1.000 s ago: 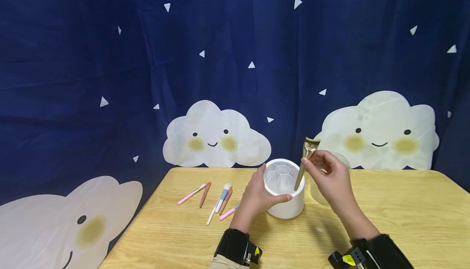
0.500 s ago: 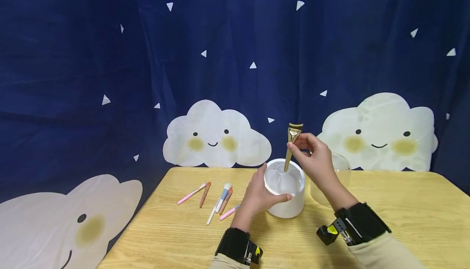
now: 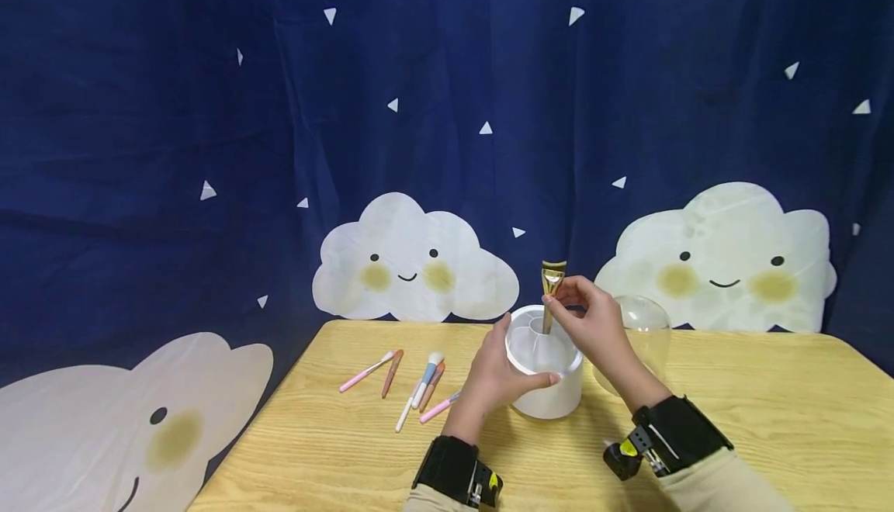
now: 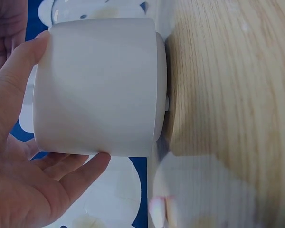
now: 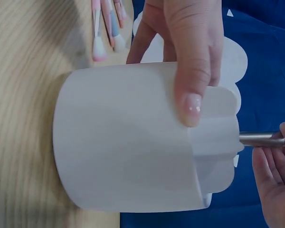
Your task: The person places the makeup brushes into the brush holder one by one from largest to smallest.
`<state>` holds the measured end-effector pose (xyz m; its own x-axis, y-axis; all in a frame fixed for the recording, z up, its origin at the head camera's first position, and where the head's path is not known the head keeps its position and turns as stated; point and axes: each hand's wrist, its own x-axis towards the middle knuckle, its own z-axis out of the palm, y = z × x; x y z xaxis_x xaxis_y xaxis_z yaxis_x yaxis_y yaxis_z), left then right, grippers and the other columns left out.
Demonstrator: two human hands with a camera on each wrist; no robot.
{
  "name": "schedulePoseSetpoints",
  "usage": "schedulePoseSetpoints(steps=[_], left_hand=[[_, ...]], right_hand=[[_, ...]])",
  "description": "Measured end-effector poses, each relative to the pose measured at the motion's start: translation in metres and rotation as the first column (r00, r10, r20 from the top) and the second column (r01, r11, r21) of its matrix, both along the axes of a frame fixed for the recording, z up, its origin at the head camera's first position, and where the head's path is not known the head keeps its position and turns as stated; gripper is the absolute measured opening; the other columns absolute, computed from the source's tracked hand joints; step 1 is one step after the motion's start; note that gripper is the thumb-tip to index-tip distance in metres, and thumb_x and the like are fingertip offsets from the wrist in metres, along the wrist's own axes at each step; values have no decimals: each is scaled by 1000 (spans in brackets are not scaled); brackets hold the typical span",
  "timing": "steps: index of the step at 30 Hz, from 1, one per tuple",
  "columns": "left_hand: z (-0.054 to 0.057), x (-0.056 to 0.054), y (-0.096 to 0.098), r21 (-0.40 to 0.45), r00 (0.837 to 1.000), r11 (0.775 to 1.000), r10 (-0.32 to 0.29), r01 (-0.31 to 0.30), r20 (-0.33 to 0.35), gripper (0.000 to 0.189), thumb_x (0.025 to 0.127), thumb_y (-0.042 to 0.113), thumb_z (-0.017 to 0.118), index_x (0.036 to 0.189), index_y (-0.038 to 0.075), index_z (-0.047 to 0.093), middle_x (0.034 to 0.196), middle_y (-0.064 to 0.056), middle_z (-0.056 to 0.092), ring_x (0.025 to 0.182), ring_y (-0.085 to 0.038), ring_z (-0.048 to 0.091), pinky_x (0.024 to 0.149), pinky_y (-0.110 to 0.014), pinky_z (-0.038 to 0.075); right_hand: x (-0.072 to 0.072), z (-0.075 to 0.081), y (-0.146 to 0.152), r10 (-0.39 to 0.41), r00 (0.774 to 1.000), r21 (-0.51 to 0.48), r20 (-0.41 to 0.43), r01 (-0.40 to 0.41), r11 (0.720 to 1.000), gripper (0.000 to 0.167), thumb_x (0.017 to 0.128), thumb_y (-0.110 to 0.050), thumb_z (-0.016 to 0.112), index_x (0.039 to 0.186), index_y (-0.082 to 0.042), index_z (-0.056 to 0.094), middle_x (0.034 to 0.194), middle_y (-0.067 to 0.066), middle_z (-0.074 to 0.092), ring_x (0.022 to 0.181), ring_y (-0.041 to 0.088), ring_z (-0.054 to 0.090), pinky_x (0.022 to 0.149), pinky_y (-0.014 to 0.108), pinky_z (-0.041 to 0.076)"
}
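Observation:
A round white brush holder with a divided insert stands upright on the table. My left hand grips it from the left, thumb along the near rim and fingers round the far side. In the left wrist view the holder's smooth wall lies between thumb and fingers. With thumb and fingertips my right hand pinches a gold makeup brush, bristles up. The handle's lower end goes into the middle compartment of the insert. In the right wrist view the brush handle meets the insert's edge; its tip is hidden.
Several makeup brushes lie left of the holder, among them a blue-and-white brush and a pink-handled brush. A clear dome cover stands right, partly behind the right forearm. Behind the wooden table hangs a dark blue curtain.
My right hand has carried the gold brush left from the holder's right side to its middle, then lowered the handle into the central compartment. My left hand keeps its grip on the holder.

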<state>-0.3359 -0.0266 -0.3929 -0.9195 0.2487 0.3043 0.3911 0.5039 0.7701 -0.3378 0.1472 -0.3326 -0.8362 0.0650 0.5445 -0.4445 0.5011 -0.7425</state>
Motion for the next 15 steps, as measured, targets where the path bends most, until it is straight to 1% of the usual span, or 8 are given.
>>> schedulePoseSetpoints(steps=[5,9,13,15], left_hand=[[3,0,0,2,1000,1000,-6,6,11,118,69,44,93,159,7,27,150,-12,47,130,-28,52,104,-46,47],[2,-1,0,-1,1000,1000,-9,9,8,117,69,44,93,159,7,28,148,-11,49,129,-27,53,103,-45,47],[1,-1,-1,1,1000,1000,-12,12,0,115,68,42,94,158,7,29,146,-10,50,127,-27,54,102,-44,48],[0,-1,-1,4,1000,1000,-12,12,1,115,68,41,94,158,7,30,146,-10,50,127,-26,54,101,-44,48]], right_hand=[[1,-5,2,7,1000,-5,4,-7,1000,22,94,-15,73,107,2,66,100,15,70,90,18,65,74,12,52],[1,-10,5,8,1000,5,6,-8,1000,21,93,-13,74,106,3,66,98,16,70,88,17,65,74,13,52],[2,-13,7,-1,1000,30,13,0,1000,20,93,-13,74,104,3,68,96,15,71,88,21,67,73,14,53],[2,-15,8,-7,1000,47,20,6,999,20,93,-14,75,102,2,68,95,14,71,89,23,68,75,18,55]])
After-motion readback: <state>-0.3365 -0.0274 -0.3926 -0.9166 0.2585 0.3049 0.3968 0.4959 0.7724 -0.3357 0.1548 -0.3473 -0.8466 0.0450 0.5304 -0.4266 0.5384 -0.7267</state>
